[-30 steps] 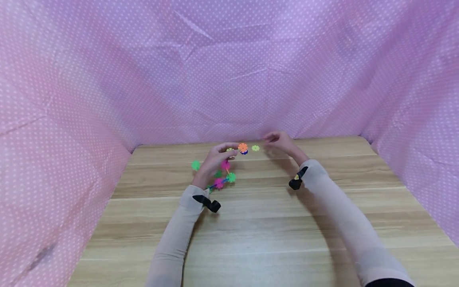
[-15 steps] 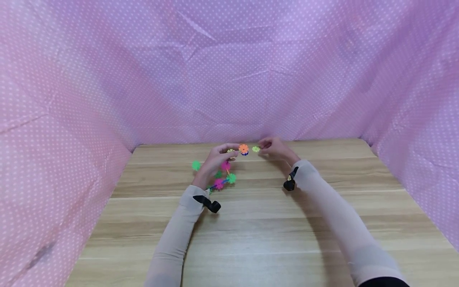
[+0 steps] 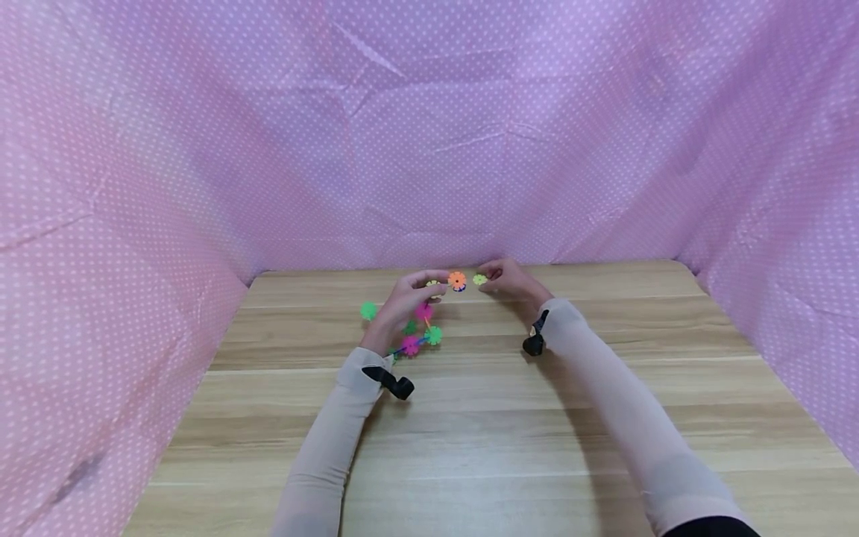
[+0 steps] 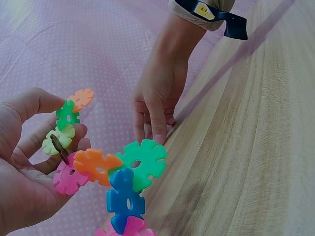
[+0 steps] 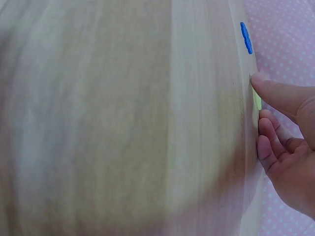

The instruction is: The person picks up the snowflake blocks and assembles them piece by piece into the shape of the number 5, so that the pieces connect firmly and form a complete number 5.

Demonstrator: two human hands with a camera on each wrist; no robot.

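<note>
My left hand (image 3: 404,300) holds a chain of interlocking flower-shaped plastic discs (image 4: 142,160) in mixed colours. Its fingers curl round the yellow and green pieces, close to an orange disc (image 4: 81,99) at the chain's end. From there the chain runs through pink, orange, green and blue pieces and hangs over the table. At the far edge, my right hand (image 3: 515,280) has thumb and fingertips on either side of a loose yellow-green disc (image 3: 479,280), which lies on the tabletop. In the right wrist view the fingers (image 5: 268,147) partly hide that disc.
A loose blue disc (image 5: 246,38) lies by the table's far edge; the orange chain end overlaps it in the head view. The wooden table (image 3: 470,432) stretches toward the person. Pink dotted cloth (image 3: 429,149) hangs behind the table and along both sides.
My right hand has moved left and slightly down to the yellow-green disc and brought its fingers to it. The left hand and chain have stayed nearly still.
</note>
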